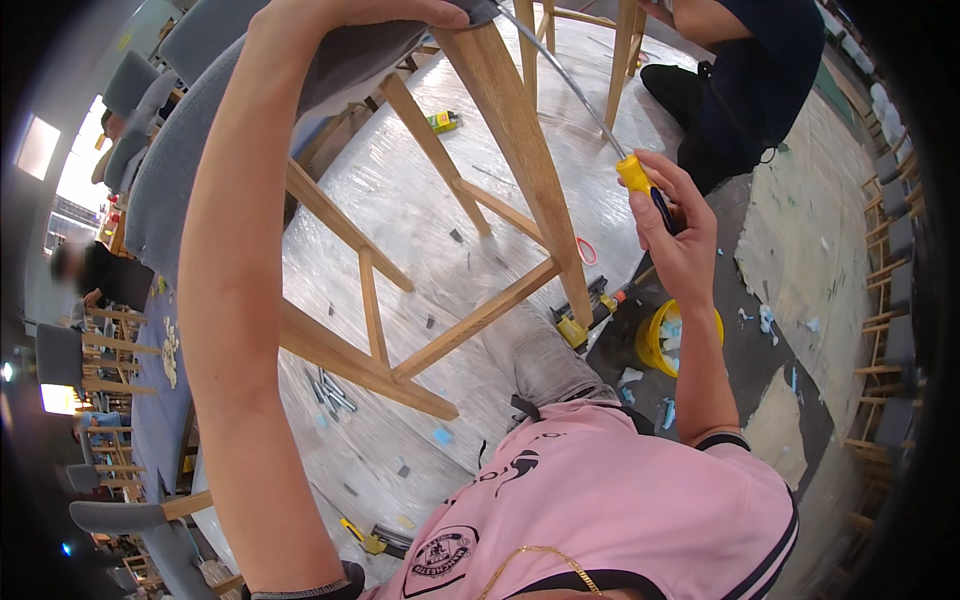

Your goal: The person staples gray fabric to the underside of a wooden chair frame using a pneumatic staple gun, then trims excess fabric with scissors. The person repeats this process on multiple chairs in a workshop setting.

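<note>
My right hand (677, 228) is closed around the yellow and black handle of a long screwdriver (629, 173). Its metal shaft slants up and left to the top of a wooden chair leg (515, 140). Where the tip ends is hard to make out at the picture's upper edge. My left hand (385, 10) grips the upholstered chair there, thumb lying on the grey fabric by the leg top; its other fingers are hidden or cut off. The grey chair (345, 75) is tilted, its legs and crossbars (480, 318) reaching down toward me.
Plastic film (350, 235) covers the work surface, with loose bolts (330, 390) and scraps on it. A yellow bucket (652, 338) holds pale pieces; a yellow-black tool (585, 315) lies beside it. Another person (750, 80) kneels at upper right. Chairs (890, 300) line the right.
</note>
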Demonstrator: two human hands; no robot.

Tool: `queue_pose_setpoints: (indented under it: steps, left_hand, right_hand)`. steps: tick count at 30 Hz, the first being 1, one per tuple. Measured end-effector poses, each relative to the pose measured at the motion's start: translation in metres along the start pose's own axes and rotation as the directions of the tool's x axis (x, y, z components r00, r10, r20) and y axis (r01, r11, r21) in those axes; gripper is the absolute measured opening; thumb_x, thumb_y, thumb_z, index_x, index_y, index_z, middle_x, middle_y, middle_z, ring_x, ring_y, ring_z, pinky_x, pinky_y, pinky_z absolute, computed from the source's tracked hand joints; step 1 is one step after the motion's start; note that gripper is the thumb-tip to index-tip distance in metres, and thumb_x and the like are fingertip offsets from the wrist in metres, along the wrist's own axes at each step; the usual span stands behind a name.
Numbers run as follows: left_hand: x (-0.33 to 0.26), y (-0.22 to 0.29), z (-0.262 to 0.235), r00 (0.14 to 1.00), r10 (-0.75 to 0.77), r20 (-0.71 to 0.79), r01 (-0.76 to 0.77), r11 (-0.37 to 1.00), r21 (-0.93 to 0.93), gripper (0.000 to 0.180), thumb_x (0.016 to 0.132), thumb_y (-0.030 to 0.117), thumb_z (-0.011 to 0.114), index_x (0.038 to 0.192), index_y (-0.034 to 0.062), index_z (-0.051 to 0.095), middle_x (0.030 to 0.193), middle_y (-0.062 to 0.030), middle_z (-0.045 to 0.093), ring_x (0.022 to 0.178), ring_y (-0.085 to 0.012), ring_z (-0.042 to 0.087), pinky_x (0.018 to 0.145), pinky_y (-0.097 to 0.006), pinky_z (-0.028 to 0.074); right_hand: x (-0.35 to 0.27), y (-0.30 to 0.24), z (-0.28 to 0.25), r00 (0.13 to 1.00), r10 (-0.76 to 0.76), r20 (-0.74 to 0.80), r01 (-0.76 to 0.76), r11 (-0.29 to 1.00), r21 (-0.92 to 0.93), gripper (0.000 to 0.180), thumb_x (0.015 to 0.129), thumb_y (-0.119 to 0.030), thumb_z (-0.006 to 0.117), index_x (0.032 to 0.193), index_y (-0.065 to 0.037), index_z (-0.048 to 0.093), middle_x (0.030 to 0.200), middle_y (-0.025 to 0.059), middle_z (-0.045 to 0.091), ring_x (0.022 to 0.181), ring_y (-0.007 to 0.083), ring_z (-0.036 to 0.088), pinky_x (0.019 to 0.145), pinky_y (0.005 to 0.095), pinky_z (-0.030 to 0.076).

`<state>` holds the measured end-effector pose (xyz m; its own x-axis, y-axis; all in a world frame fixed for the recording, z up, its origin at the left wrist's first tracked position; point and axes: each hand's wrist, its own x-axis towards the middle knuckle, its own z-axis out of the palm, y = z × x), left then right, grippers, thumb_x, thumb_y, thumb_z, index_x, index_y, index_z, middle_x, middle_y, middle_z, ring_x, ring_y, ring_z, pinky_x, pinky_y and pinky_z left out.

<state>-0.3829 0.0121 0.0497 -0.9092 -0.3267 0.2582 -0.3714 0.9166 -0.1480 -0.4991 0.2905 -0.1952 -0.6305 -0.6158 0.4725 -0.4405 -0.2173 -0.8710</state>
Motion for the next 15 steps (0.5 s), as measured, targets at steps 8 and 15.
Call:
queue_pose_setpoints:
  steps: [8,15]
  left_hand:
    - [0.002,-0.003,0.003,1.000,0.018,-0.005,-0.018,1.000,-0.022,0.100,0.065,0.056,0.082,0.144,0.0004,0.054,0.135,-0.0258,0.064,0.126,-0.0374,0.061,0.108,-0.043,0.047]
    - [-0.006,0.002,-0.005,1.000,-0.015,0.027,0.017,0.999,-0.047,0.096,0.065,0.054,0.083,0.141,0.0019,0.056,0.133,-0.0242,0.065,0.125,-0.0366,0.061,0.108,-0.043,0.047]
  right_hand:
    - [0.001,-0.007,0.002,0.998,0.050,0.025,-0.049,0.998,-0.033,0.037,0.099,-0.016,0.071,0.135,-0.006,0.068,0.110,0.0076,0.074,0.072,-0.0002,0.056,0.060,0.0165,0.043]
    - [0.008,-0.042,-0.012,0.967,0.246,0.063,-0.245,0.969,-0.028,0.038,0.100,-0.022,0.071,0.135,-0.008,0.069,0.098,0.0054,0.077,0.055,-0.0009,0.046,0.052,0.0175,0.034]
